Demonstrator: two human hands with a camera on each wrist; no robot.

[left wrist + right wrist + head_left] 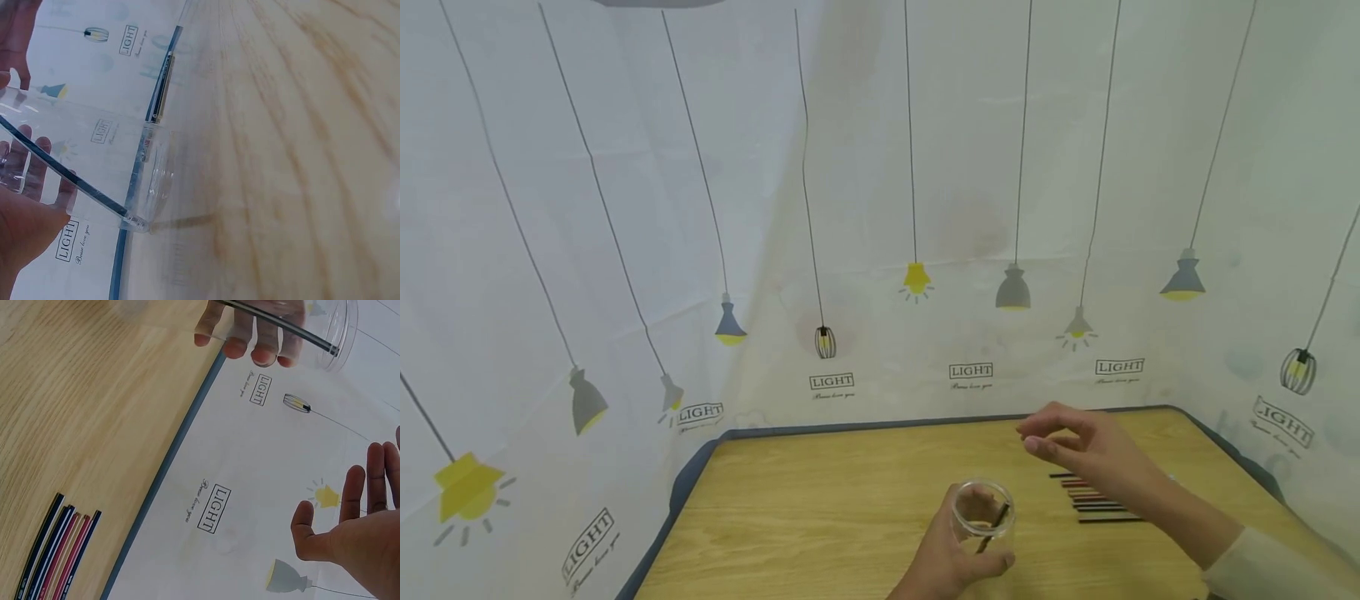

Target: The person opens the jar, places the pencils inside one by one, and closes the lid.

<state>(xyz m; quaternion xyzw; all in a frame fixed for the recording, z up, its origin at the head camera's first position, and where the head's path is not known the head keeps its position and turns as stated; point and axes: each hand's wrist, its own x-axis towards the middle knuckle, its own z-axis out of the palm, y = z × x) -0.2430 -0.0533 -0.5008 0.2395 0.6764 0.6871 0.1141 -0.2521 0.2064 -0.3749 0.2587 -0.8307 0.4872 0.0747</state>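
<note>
My left hand (942, 546) grips a clear jar (982, 530), its fingers wrapped round the side. Inside the jar leans a single dark pencil (69, 175), slanting from the bottom up toward the rim. In the left wrist view the jar's base hangs close over the table. My right hand (1093, 450) is raised to the right of the jar, thumb and fingers apart with nothing between them. Beneath and beside it a row of several pencils (56, 550), dark and red, lies side by side on the tabletop.
The wood-grain table (820, 492) has a dark blue border (880, 425) along its back and sides. White cloth (865, 208) printed with hanging lamps and the word LIGHT surrounds it on the back, left and right.
</note>
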